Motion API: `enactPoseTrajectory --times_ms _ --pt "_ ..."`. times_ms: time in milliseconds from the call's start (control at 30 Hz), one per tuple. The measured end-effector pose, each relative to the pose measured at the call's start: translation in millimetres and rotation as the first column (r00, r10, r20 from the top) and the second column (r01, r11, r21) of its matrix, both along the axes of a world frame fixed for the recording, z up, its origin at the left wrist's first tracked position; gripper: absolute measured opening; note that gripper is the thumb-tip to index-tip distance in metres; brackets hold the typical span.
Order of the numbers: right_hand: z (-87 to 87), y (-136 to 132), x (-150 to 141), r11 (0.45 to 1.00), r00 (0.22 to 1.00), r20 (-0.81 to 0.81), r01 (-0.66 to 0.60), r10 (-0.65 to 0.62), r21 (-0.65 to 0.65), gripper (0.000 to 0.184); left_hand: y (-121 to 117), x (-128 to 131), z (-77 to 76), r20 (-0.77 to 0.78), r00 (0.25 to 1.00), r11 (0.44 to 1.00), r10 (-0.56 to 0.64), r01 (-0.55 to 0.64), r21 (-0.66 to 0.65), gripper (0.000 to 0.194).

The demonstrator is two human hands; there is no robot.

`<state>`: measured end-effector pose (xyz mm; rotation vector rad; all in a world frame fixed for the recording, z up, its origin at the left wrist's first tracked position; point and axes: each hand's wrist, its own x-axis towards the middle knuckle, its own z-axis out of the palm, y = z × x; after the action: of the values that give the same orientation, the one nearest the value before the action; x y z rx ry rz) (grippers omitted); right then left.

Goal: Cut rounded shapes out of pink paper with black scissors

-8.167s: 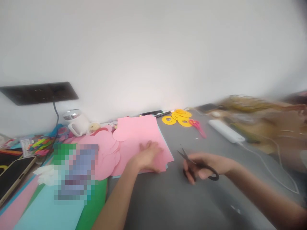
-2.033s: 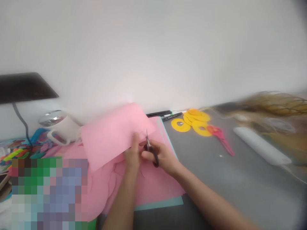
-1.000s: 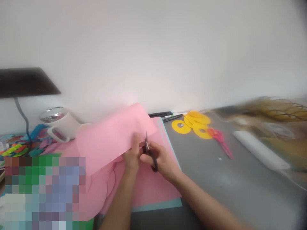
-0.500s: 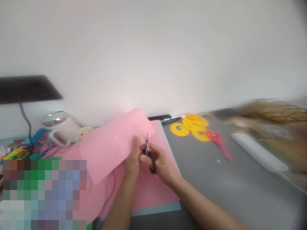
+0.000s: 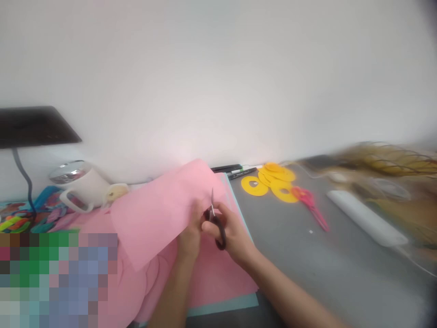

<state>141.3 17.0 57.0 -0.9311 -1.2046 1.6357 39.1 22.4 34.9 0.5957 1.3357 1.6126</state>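
A large pink sheet of paper is raised at a tilt, its near edge gripped by my left hand. In my right hand is a pair of black-handled scissors, fingers closed round the loops and blades pointing up and away. The blades meet the sheet's right side, just beside my left fingertips. More pink paper lies flat beneath both hands on a light blue sheet. Pink round cutouts lie under the raised sheet at the left.
Yellow paper rings and pink scissors lie right of the paper. Black markers rest near the wall. A white mug with a shiny lid stands left. A white power strip lies far right.
The scissors have shifted slightly right and their blades look a little wider apart. The raised pink sheet has dipped slightly. The view has turned a little.
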Motion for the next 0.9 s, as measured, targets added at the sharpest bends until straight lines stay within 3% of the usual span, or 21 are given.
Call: enactPoseTrajectory --times_ms 233,367,500,700,800,900 --pt "-5.6 0.2 -4.2 0.998 0.999 0.032 0.043 -0.042 -0.042 0.035 -0.6 -0.6 -4.3 0.011 0.992 0.984 -0.126 0.126 -0.124 0.053" --pt "-3.6 2.2 0.4 0.999 0.999 0.008 0.043 -0.043 0.012 0.039 1.3 1.1 -7.6 -0.060 0.998 1.000 -0.012 0.013 0.016 0.041" --pt "-1.0 3.6 3.0 0.999 0.999 -0.006 0.035 -0.035 0.032 0.040 0.9 4.2 -8.7 -0.126 0.992 0.988 0.011 0.009 0.157 0.036" --pt "-4.7 3.5 1.2 0.999 0.999 0.011 0.037 -0.037 0.012 0.033 1.7 5.4 -8.7 -0.077 0.997 0.996 0.002 0.005 0.093 0.041" --pt "-6.7 3.2 1.6 0.999 0.999 0.014 0.041 -0.041 0.016 0.031 3.3 4.7 -7.8 -0.032 0.995 0.995 0.096 -0.095 0.017 0.044" --pt "-5.4 2.4 2.0 0.999 0.999 0.020 0.046 -0.047 0.010 0.032 4.3 3.6 -7.0 -0.027 0.995 0.994 0.093 -0.090 0.069 0.042"
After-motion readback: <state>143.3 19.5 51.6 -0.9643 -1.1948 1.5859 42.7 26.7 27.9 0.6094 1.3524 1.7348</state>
